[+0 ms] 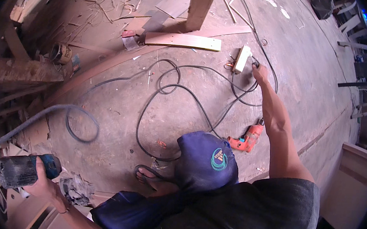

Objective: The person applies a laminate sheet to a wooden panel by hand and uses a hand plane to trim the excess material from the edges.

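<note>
My left hand (40,178) grips a dark, dust-covered power tool (18,170) with a blue end, at the lower left; its grey cord loops upward across the floor. My right arm stretches forward, and my right hand (259,72) is closed on a black plug (254,61) beside a white power strip (242,59) lying on the floor. Black cables (199,107) snake in loops between the strip and my feet. An orange drill (249,136) lies on its side near my bent right leg in blue trousers.
An upright wooden post (198,3) stands beyond a pale curved wooden piece (183,41). Wood offcuts (169,5) and strips lie scattered on the concrete floor (303,82). A can (61,53) and timber (28,71) are at the left, dark frames (366,70) and a pale wooden box (347,183) at the right.
</note>
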The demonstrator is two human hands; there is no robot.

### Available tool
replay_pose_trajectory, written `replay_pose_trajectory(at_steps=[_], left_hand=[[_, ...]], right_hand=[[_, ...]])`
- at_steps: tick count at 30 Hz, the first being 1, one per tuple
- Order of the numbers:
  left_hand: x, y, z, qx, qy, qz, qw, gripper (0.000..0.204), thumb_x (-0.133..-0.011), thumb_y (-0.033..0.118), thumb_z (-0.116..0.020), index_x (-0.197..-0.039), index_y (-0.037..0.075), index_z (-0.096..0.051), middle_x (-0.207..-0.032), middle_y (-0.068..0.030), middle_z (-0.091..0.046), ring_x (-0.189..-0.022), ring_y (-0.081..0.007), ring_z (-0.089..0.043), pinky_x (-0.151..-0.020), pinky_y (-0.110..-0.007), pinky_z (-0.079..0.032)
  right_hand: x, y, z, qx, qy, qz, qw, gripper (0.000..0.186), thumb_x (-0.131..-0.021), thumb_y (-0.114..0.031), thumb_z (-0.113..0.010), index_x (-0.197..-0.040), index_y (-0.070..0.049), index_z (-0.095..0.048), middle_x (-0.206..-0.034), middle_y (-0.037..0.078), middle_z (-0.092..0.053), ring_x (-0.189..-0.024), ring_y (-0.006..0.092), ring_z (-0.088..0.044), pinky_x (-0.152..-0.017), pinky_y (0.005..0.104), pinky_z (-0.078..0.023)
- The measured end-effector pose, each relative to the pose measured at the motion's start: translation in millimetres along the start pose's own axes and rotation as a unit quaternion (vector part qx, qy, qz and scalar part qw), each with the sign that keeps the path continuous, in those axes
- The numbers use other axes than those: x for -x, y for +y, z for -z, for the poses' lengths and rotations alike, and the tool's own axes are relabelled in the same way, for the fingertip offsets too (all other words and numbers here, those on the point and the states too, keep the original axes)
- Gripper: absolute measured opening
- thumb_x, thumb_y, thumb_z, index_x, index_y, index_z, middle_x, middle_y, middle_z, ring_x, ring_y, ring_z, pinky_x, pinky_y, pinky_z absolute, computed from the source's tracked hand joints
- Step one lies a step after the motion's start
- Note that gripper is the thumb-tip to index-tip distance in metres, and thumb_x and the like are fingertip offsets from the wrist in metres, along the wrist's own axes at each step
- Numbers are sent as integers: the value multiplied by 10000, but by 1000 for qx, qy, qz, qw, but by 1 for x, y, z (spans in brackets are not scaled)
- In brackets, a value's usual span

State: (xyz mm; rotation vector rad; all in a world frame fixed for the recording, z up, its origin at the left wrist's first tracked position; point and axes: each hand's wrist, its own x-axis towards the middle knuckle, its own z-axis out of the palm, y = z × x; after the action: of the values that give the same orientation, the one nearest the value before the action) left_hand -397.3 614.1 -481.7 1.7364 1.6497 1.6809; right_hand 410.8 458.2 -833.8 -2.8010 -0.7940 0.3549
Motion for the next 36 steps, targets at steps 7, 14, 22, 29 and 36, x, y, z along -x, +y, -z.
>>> replay_pose_trajectory(at_steps=[7, 14, 22, 29, 36], left_hand=[[25, -11, 32, -17, 35, 107, 994, 396, -803, -52, -787, -1163, -94, -627, -1062, -159, -696, -872, -224, -684, -812, -371, -595], [17, -10, 36, 12, 68, 98, 993, 381, -817, -41, -772, -1163, -90, -619, -1066, -152, -689, -859, -224, -683, -790, -362, -597], [21, -15, 33, 53, 41, 146, 987, 320, -822, -68, -740, -1123, -89, -633, -1029, -164, -702, -858, -228, -702, -787, -372, -610], [20, -21, 37, 62, 35, 147, 987, 321, -804, -68, -748, -1104, -91, -638, -1009, -164, -705, -848, -226, -702, -771, -369, -610], [19, -29, 48, 43, 47, 139, 988, 362, -800, -52, -769, -1134, -64, -631, -1018, -135, -707, -824, -221, -699, -742, -368, -604]], right_hand=[[40, -18, -25, -136, 136, 21, 981, 472, -951, -337, -645, -1225, 47, -647, -1293, 365, -528, -1204, 477, -520, -1071, 514, -403], [53, -67, 33, 48, 65, 114, 990, 291, -965, -300, -617, -1100, -49, -678, -1083, 257, -664, -1005, 460, -636, -901, 523, -480], [40, -138, 44, 240, -113, 370, 891, 117, -847, -37, -606, -815, 14, -706, -870, 265, -695, -830, 415, -713, -681, 496, -565], [30, -164, 4, 357, -65, 372, 854, 224, -927, -173, -573, -875, -51, -754, -974, 204, -734, -911, 355, -741, -718, 472, -589], [31, -161, 7, 272, -36, 397, 876, 214, -943, -138, -537, -881, -25, -708, -902, 232, -714, -839, 391, -732, -676, 489, -587]])
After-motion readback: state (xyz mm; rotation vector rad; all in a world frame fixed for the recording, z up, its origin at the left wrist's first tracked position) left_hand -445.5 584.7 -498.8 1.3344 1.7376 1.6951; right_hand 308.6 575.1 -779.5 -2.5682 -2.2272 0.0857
